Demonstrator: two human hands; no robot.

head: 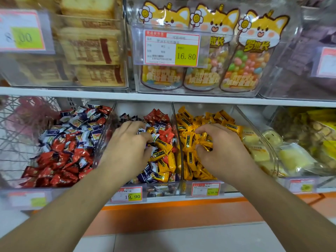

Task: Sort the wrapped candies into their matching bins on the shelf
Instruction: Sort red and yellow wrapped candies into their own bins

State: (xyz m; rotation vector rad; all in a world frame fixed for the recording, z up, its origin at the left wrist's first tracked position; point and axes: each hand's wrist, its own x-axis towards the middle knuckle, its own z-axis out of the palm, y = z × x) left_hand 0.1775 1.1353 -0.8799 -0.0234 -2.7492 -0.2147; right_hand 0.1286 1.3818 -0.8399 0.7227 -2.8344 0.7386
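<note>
The left hand is curled into the mixed bin and the right hand into the yellow bin, though a grip cannot be confirmed since fingertips are buried among candies judged light, crinkly, slippery, best pinched mid-wrapper.

**Retail shop: confectionery shelving**

White shelves carry clear plastic bins of loose wrapped candies. Printed price tags with barcodes, reading 16.80 and 19.90, front each bin; packaged jelly-bean pouches stand above.
</note>
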